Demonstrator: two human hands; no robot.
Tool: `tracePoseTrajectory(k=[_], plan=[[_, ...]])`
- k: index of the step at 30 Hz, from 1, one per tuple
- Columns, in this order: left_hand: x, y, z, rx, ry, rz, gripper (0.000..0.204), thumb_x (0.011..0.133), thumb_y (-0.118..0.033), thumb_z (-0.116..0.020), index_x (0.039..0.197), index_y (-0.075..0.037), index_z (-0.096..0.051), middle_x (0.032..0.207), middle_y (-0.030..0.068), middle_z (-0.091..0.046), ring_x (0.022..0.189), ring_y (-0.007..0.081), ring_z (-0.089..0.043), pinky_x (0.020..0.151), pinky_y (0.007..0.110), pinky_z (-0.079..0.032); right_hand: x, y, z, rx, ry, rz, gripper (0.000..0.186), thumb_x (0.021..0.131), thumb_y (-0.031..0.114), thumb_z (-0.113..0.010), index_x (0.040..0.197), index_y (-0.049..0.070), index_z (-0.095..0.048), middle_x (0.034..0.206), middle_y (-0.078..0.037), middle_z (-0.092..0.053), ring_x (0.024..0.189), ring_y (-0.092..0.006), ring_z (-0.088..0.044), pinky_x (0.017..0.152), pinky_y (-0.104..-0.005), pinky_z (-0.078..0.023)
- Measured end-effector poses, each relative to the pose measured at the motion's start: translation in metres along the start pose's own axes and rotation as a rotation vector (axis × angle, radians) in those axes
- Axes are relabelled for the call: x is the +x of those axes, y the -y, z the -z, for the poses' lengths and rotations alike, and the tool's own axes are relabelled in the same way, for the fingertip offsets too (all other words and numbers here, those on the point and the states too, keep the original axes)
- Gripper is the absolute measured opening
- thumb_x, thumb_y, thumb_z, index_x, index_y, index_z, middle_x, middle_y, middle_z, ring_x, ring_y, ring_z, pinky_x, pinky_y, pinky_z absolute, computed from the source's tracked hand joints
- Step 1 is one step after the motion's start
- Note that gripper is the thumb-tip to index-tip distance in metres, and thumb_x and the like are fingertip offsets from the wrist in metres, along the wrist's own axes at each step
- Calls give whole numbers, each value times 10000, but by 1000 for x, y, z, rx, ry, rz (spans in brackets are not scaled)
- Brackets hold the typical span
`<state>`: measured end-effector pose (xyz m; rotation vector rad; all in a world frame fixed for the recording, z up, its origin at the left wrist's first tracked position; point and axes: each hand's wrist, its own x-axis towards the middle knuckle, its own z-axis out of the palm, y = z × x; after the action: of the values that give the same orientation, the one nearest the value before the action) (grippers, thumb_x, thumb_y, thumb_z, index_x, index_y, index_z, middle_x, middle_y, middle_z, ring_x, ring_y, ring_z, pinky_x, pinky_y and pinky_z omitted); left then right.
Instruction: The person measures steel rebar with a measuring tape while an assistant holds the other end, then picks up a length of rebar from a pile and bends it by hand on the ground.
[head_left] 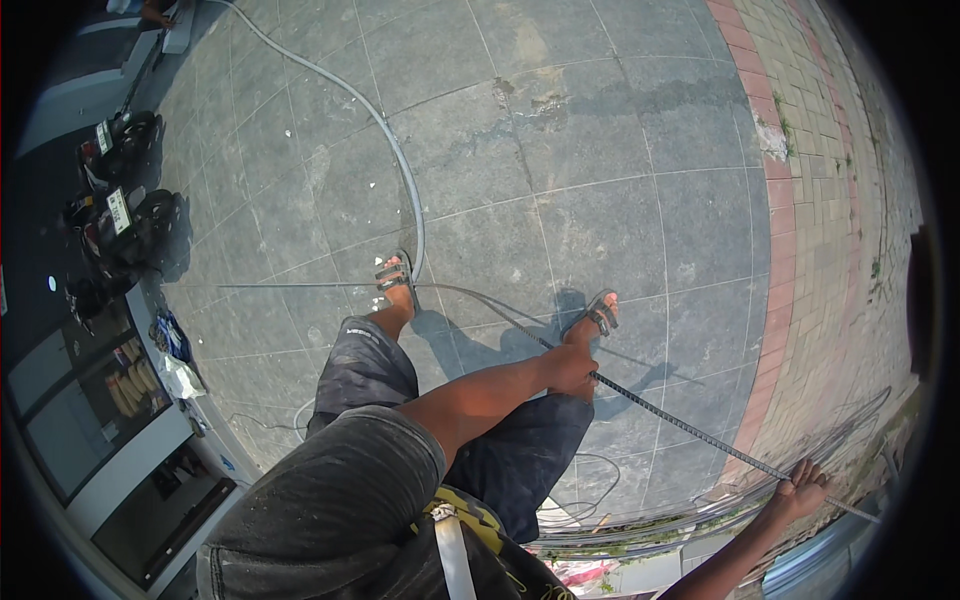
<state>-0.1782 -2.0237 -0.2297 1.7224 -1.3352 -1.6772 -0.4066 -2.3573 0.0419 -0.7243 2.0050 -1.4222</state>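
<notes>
**Long bar, two hands on, bend by the foot**

Risk, my read: ribbed bar (690, 430) looks sprung. Left sandal (394, 274) slipping or a grip failing could whip it at the shins; can't tell if that foot pins it.

Left hand (572, 370), 4 o'clock: fist closed round bar, arm angled across the body. Right hand (803, 490), farther out at 4: pinching bar, arm stretched. Bar runs past right sandal (603, 312) at 3, thin end at 9.

Beyond: grey hose (402, 165) toward 11, motorbikes (120, 225) at 9.
</notes>
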Motion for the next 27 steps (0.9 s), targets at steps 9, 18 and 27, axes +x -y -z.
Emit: tracePoseTrajectory(k=[9,18,27], plan=[[-25,-16,17,-144,-354,4,141,811,-104,-572,919,-20,-536,895,208,-604,916,386,-572,764,476,-432,-67,36,-27,132,293,15,344,956,305,-384,688,157,-228,600,2,-223,488,-116,-211,378,-245,-204],[-52,11,14,-39,-444,15,113,811,-40,-493,917,-21,-457,881,197,-533,927,400,-518,774,481,-398,-126,59,-31,183,684,-29,269,926,428,-351,964,193,-225,920,-31,-249,776,-204,-277,622,-395,-183],[-69,-44,13,-140,-528,90,158,842,-68,-501,969,-5,-433,896,221,-528,939,430,-516,751,500,-388,-138,95,-45,182,916,0,482,895,551,-317,1241,229,-222,1240,-64,-275,1063,-292,-343,866,-544,-163]])
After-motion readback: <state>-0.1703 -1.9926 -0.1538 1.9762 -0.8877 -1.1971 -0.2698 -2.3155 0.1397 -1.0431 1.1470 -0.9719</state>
